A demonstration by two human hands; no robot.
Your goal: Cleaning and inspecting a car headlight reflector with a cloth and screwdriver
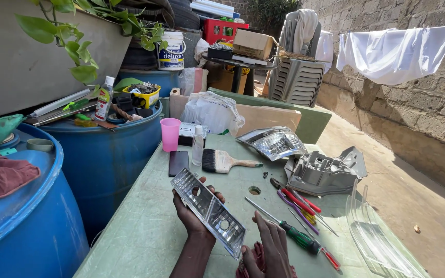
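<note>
Head view: left hand cradles a chrome reflector panel from beneath, fingers curled over its far edge, gripping. Panel held above green table, long axis running diagonally from upper left, near the phone, to lower right; shiny face up. Right hand near panel's lower end, fingers loosely extended over a red cloth; grip cannot be told. Green-handled screwdriver lies just beside it.
</note>
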